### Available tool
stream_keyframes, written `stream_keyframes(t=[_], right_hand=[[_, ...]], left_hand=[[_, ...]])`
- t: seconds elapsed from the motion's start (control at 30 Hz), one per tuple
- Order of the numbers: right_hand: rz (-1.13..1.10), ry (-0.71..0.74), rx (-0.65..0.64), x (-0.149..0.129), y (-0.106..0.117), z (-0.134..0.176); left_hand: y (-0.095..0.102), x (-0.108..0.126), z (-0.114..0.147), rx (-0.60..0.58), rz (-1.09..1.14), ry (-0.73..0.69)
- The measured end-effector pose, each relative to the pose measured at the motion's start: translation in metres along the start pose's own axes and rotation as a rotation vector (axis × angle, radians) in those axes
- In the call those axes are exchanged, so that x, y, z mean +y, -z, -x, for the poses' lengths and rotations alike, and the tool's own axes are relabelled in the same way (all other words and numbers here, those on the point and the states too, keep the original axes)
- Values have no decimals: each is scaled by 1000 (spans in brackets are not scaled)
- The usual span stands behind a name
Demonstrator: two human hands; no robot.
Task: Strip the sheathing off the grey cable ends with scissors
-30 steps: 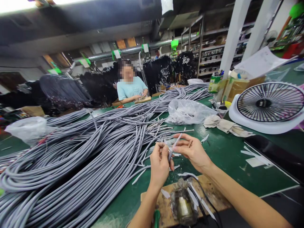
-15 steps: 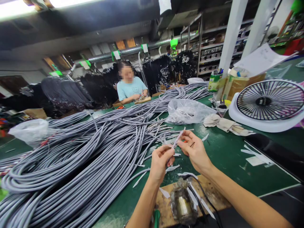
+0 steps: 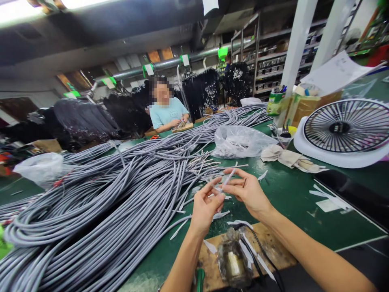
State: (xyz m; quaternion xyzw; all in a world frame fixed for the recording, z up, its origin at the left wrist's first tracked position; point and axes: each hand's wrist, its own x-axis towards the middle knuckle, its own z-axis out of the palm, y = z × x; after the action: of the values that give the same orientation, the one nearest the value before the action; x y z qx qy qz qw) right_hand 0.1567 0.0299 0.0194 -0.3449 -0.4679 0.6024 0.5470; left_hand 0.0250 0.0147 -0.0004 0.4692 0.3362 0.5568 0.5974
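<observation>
In the head view my left hand [image 3: 209, 202] and my right hand [image 3: 247, 190] meet over the green table, fingertips almost touching. A pale, thin strip [image 3: 230, 178] slants up from between them, pinched by the right thumb and fingers. A grey cable [image 3: 178, 222] runs from the pile to behind my left wrist; its end appears to be in the closed left fingers, mostly hidden. Below the hands, a metal block with a dull, brassy front [image 3: 235, 261] sits on a wooden board [image 3: 282, 249], with a black cord and white scraps around it.
A large pile of grey cables [image 3: 121, 194] covers the left side. Behind lie a clear plastic bag [image 3: 243, 142], cloth gloves [image 3: 291, 158] and a fan [image 3: 338, 127]. A green-handled tool [image 3: 200, 280] lies by the board. A co-worker [image 3: 168, 111] sits across the table.
My left index finger has stretched toward the right hand, and the right fingers have spread and shifted slightly along the strip. The cable pile and the table items stay put.
</observation>
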Motion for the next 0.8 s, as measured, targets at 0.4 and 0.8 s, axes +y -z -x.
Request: stream_keyframes(t=[0.4, 0.8], right_hand=[[107, 336, 110, 10, -10, 5], [209, 401, -85, 12, -7, 9]], left_hand=[[-6, 1, -9, 126, 260, 4], [4, 12, -12, 360, 377, 5]])
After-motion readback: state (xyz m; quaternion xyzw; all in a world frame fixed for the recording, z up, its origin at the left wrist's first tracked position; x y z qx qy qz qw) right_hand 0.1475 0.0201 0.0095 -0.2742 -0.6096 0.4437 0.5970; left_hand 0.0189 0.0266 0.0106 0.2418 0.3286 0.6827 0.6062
